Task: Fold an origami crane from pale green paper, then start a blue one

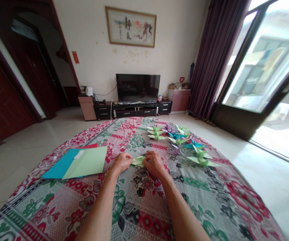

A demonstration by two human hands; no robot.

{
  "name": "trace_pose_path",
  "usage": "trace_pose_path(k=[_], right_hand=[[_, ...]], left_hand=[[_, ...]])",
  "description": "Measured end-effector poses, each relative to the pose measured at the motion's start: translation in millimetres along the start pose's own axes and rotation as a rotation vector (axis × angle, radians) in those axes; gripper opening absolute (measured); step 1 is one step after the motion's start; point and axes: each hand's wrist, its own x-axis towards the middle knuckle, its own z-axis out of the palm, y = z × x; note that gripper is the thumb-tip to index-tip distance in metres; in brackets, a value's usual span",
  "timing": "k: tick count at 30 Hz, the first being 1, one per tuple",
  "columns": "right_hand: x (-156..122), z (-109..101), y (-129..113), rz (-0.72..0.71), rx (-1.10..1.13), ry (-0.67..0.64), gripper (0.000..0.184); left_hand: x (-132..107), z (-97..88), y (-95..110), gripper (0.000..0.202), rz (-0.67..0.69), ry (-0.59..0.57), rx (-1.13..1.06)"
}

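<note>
A small piece of folded light green paper (138, 161) lies low over the tablecloth, held between my two hands. My left hand (122, 162) pinches its left end with thumb and fingers closed. On the other side, my right hand (155, 163) has its fingers curled round the right end, covering part of it. Several folded paper cranes in green, purple, blue and red stand to the right, the nearest being a green paper crane (203, 162). Left of my hands lies a stack of flat paper, with a light green sheet (89, 163) over a blue sheet (59, 166).
The round table wears a patterned floral tablecloth (131, 214). Beyond its far edge stand a low black TV cabinet (126, 113) and a television (137, 87). A purple curtain (214, 57) and a glass door (257, 67) are at the right.
</note>
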Motion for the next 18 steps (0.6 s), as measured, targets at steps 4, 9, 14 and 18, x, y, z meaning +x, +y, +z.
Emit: trace_pose_path(k=[4,9,14,18], right_hand=[[0.3,-0.2,-0.1,0.0,-0.008,-0.002,0.016],[0.3,-0.2,0.6,-0.005,-0.008,-0.009,0.017],[-0.2,0.3,0.7,-0.001,-0.001,0.002,0.016],[0.0,0.6,0.3,0.005,0.005,0.003,0.015]], left_hand=[[-0.7,1.0,1.8,0.017,0.006,0.029,0.067],[1.5,2.2,1.4,0.019,0.048,0.07,0.146],[2.2,4.9,1.6,0.019,0.086,0.08,0.241],[0.1,6.0,3.5,0.018,0.072,0.092,0.283]])
